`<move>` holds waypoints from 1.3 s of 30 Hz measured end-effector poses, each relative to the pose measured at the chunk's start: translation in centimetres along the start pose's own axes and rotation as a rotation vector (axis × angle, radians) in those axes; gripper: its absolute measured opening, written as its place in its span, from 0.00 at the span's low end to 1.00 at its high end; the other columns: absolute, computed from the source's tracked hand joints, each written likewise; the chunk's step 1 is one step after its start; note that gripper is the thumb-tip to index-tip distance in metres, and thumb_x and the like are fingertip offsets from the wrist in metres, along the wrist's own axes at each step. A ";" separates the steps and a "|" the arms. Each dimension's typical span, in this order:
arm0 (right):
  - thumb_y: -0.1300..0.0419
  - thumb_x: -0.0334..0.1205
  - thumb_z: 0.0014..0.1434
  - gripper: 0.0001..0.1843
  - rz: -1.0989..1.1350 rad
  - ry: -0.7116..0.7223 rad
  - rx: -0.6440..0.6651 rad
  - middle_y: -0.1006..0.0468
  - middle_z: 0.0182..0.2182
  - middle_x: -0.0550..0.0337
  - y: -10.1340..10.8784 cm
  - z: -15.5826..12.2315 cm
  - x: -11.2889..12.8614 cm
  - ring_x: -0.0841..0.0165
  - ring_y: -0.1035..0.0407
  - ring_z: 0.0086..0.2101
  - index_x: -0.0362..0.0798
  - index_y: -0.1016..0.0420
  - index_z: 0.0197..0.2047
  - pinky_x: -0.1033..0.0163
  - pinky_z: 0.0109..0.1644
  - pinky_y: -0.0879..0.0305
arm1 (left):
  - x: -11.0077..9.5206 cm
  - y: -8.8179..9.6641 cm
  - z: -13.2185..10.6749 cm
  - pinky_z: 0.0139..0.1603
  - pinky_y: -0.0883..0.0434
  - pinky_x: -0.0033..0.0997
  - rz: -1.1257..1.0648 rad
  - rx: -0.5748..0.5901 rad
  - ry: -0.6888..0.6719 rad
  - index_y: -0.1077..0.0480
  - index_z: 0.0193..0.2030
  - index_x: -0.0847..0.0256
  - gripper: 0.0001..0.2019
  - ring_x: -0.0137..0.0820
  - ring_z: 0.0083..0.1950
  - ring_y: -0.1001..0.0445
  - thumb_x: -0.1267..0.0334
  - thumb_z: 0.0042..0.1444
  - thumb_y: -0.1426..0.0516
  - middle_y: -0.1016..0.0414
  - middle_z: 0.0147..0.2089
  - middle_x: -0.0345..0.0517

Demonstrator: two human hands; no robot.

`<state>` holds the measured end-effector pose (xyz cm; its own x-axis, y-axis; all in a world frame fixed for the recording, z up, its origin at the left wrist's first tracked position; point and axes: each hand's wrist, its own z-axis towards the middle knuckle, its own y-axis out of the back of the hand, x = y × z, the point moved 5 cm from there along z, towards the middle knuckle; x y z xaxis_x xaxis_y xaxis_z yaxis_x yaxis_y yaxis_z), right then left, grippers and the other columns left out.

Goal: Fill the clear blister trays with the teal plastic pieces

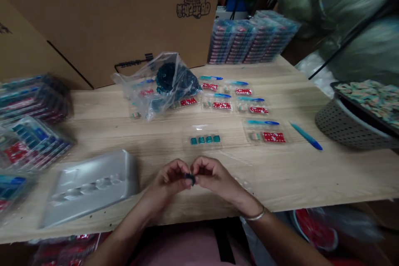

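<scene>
At a pale wood-grain tabletop (296, 170), backed by a tall printed carton (140, 20). Holding a small dark piece (190, 179) above the table's near side, pinched from both sides between thumb and fingertips of left hand (170, 179) and right hand (215, 176), with fingertips nearly meeting. Impossible to tell, at this blur, whether peeling, separating or merely turning it. Best to grip lightly by the edges, judging it small enough to drop easily; steady with one thumb, move only with the other, and work over the table rather than the lap.

Just beyond the fingertips, note a clear tray (202, 128) with four teal pieces (201, 139) in a row; avoid brushing them with the knuckles. To the left, mind the stack of moulded trays (90, 178). Farther back, notice a clear bag (131, 81) of dark teal pieces (170, 77), draped over some packs and partly hiding them. To the right, see a red packet (274, 137) in a tray, a loose blue pen-shaped tool (307, 136) and a perforated basket (339, 122); at the back, stacked packs (252, 39).
</scene>
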<state>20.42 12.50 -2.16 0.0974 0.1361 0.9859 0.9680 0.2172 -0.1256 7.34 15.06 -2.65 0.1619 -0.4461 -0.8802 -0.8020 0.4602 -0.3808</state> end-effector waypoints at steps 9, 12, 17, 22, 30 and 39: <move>0.43 0.25 0.51 0.09 -0.625 0.435 -0.054 0.29 0.30 0.63 2.1 2.1 3.3 0.71 0.32 0.33 0.50 0.35 0.31 0.65 0.38 0.38 | -1.7 1.5 2.9 0.35 0.32 0.29 0.420 -0.130 -0.177 0.30 0.40 0.60 0.09 0.31 0.36 0.28 0.60 0.53 0.40 0.26 0.36 0.45; 0.42 0.26 0.53 0.08 -0.766 0.432 -0.102 0.29 0.31 0.63 4.4 4.5 3.2 0.70 0.33 0.32 0.49 0.33 0.32 0.65 0.38 0.38 | -2.5 1.7 3.5 0.52 0.32 0.44 1.004 -0.174 -0.447 0.29 0.42 0.60 0.08 0.40 0.51 0.29 0.67 0.55 0.44 0.25 0.47 0.51; 0.38 0.23 0.51 0.09 -0.919 0.366 0.011 0.27 0.30 0.62 4.5 8.9 2.0 0.70 0.33 0.33 0.47 0.30 0.30 0.66 0.38 0.40 | -0.8 1.5 4.2 0.54 0.30 0.47 1.418 -0.054 -0.577 0.29 0.41 0.61 0.09 0.42 0.53 0.29 0.72 0.55 0.46 0.26 0.48 0.53; 0.37 0.23 0.52 0.09 -0.944 0.323 0.092 0.27 0.29 0.63 3.5 9.3 1.4 0.72 0.34 0.31 0.46 0.28 0.31 0.67 0.36 0.42 | -0.4 1.8 3.3 0.52 0.28 0.46 1.372 -0.046 -0.669 0.29 0.42 0.62 0.08 0.41 0.53 0.29 0.71 0.56 0.46 0.26 0.49 0.54; 0.36 0.25 0.53 0.07 -1.140 0.350 0.121 0.27 0.31 0.60 2.7 8.8 1.6 0.68 0.34 0.33 0.46 0.29 0.32 0.64 0.38 0.41 | -3.3 2.7 5.4 0.47 0.26 0.37 1.165 -0.350 -0.659 0.29 0.38 0.60 0.11 0.35 0.44 0.25 0.75 0.53 0.50 0.25 0.41 0.49; 0.45 0.31 0.63 0.09 -1.343 0.377 0.017 0.28 0.30 0.57 6.3 2.4 3.2 0.65 0.34 0.34 0.48 0.28 0.31 0.59 0.41 0.39 | -5.9 1.1 15.5 0.61 0.39 0.54 1.573 -0.500 -0.271 0.40 0.64 0.67 0.23 0.51 0.65 0.40 0.66 0.62 0.52 0.35 0.63 0.61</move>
<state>26.22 16.64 -0.09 -0.8345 -0.4476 0.3214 0.3666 -0.0157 0.9302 14.39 30.07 -2.31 -0.8791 0.3423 -0.3316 -0.3520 0.0029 0.9360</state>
